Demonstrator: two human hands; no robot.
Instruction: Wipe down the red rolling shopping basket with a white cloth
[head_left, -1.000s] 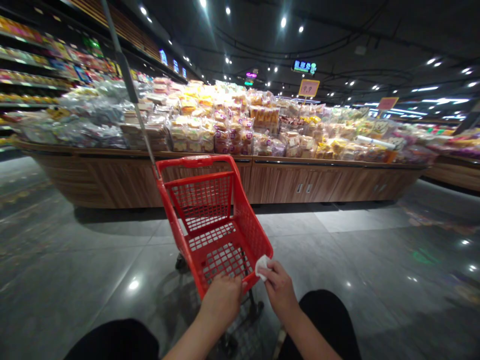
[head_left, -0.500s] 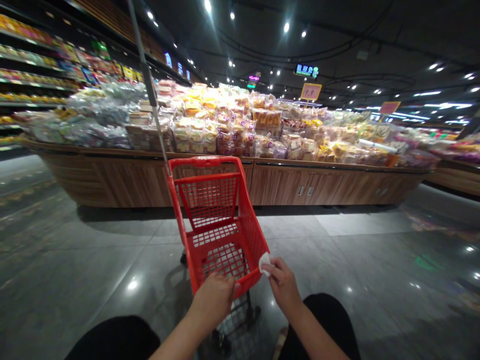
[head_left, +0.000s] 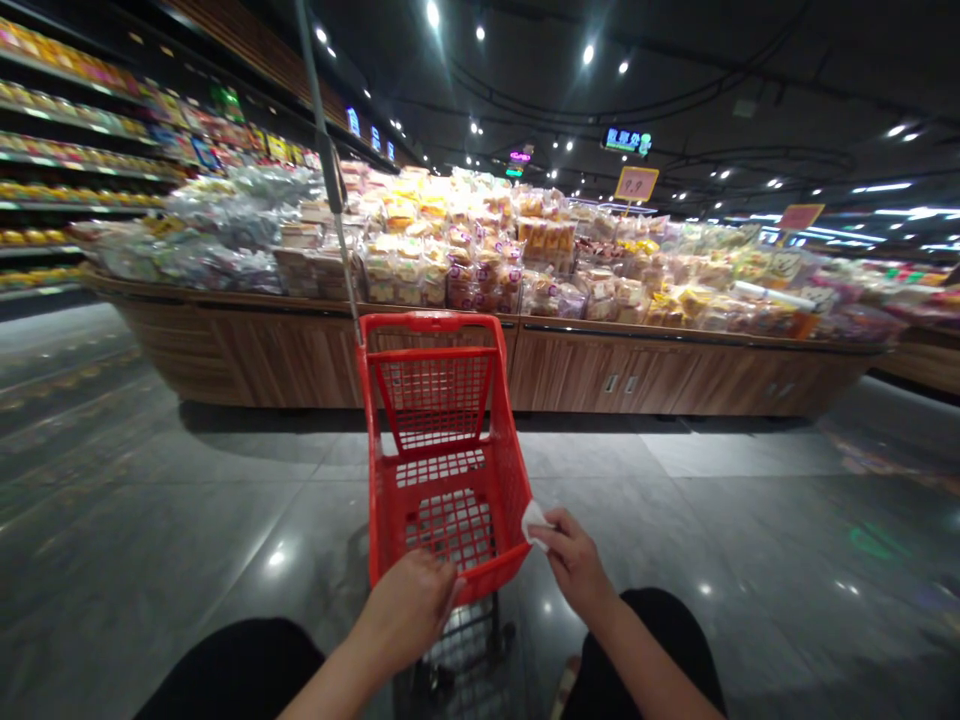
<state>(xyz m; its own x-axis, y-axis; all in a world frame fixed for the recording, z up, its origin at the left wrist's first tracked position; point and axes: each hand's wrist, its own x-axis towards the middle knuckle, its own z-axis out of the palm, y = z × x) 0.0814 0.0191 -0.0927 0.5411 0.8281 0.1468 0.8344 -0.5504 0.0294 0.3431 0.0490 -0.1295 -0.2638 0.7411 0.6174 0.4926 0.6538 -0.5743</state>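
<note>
My left hand (head_left: 409, 605) rests on the near rim of a red plastic shopping trolley basket (head_left: 427, 322), its fingers curled over the edge. My right hand (head_left: 576, 560) is just beyond the basket's right corner, pinching a white tissue (head_left: 535, 523) between thumb and fingers. The tissue is crumpled and sits close to the red rim, and I cannot tell whether it touches. The basket's mesh interior holds nothing visible. Its wheeled frame shows below my hands, partly hidden by them.
A long wooden display counter (head_left: 637, 372) piled with packaged baked goods stands ahead, with a yellow price sign (head_left: 636, 184) above it. Stocked shelves (head_left: 67, 150) line the left. A thin grey pole (head_left: 324, 130) rises from the basket. Polished grey floor tiles (head_left: 187, 520) surround the trolley.
The whole scene has shifted right in view, with the counter and shelves sliding across. The basket now looks narrower and more upright. My right hand still pinches the tissue.
</note>
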